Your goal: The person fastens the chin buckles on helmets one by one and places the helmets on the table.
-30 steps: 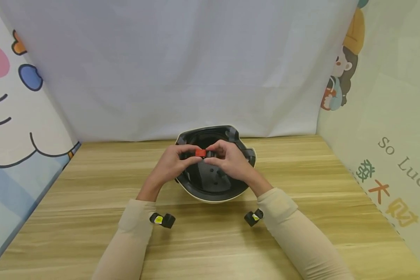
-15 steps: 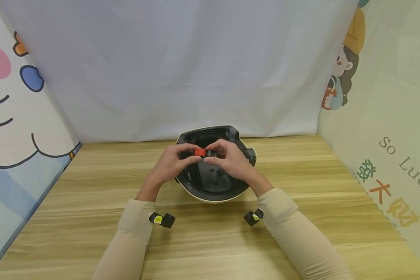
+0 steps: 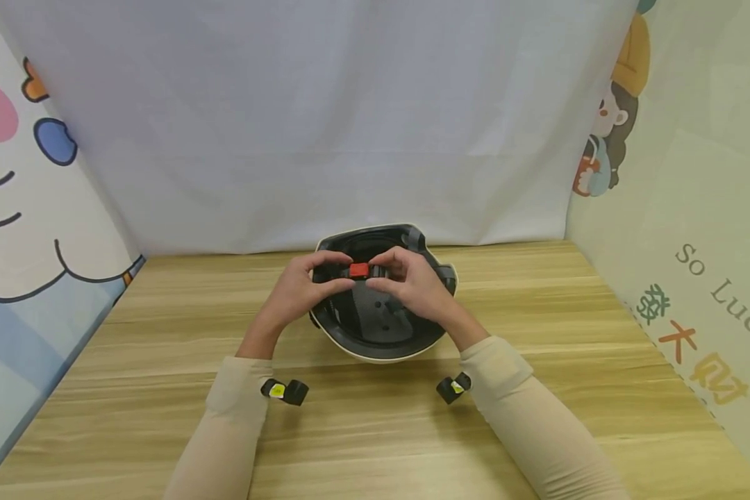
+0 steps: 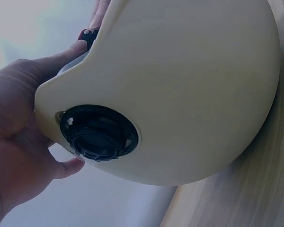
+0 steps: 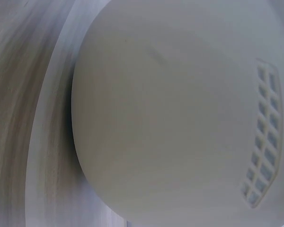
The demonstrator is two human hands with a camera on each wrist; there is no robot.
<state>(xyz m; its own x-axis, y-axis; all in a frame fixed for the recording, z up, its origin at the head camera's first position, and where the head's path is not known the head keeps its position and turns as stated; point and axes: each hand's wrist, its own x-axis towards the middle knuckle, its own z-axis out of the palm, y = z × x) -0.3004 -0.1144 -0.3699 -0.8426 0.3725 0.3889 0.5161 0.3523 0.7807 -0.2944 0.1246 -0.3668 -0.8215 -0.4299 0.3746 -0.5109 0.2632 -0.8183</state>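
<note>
A cream helmet (image 3: 406, 355) with a black lining lies upside down on the table. Over its opening is a red-and-black strap buckle (image 3: 359, 271). My left hand (image 3: 296, 288) holds the buckle's left end between thumb and fingers; the left wrist view shows the left thumb (image 4: 75, 47) against the buckle. At the buckle's black right end, my right hand (image 3: 415, 285) pinches it with thumb and fingertips. A round black fitting (image 4: 99, 132) sits on the helmet's side. In the right wrist view only the shell and its vent grille (image 5: 265, 137) show, hiding the hand.
The wooden table (image 3: 375, 430) extends on both sides of the helmet. A pale curtain (image 3: 350, 125) hangs behind it. Printed walls (image 3: 694, 208) stand left and right. Each wrist carries a small black camera (image 3: 296, 392).
My left hand has shifted slightly left and its fingertips have spread a little, baring more of the red buckle. The right hand has hardly moved. The helmet stays in place.
</note>
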